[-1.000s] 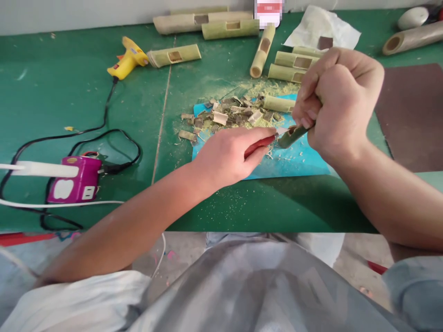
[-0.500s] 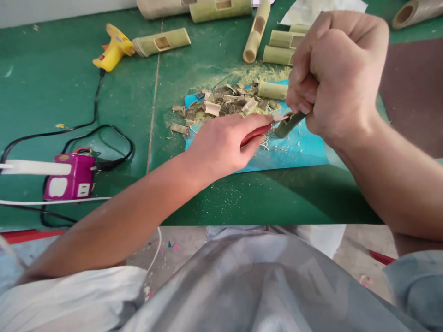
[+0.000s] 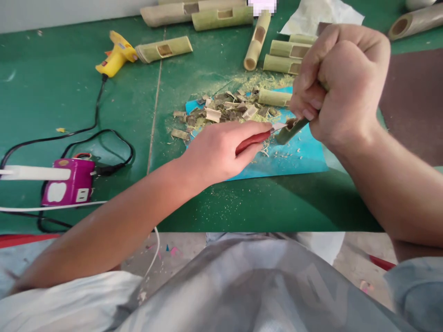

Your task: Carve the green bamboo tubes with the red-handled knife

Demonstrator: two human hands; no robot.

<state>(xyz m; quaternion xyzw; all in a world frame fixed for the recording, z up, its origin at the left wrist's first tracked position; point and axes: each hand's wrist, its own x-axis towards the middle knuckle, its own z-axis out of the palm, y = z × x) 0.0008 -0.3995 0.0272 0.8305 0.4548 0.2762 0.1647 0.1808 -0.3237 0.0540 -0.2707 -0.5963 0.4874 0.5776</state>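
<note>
as the head view shows, your left hand (image 3: pixel 216 150) is closed around a red-handled knife (image 3: pixel 252 141), index finger stretched along it towards the blade, likely for guidance. your right hand (image 3: pixel 346 87) is clenched about one end of a green bamboo tube (image 3: pixel 289 133), seemingly to keep it from twisting; the tube's other end slants out over the blue sheet (image 3: pixel 308 157), and the blade's tip is at the opening in its wall. whether the tube rests on the sheet, i cannot tell. the sheet probably sits there to catch waste: bamboo chips (image 3: pixel 221 108) heap on its far left part and spill past that edge. you have open room towards the near edge of the green table (image 3: pixel 270 212), with only fine crumbs there; beyond your right fist, notched bamboo tubes (image 3: pixel 278 63) leave less.
</note>
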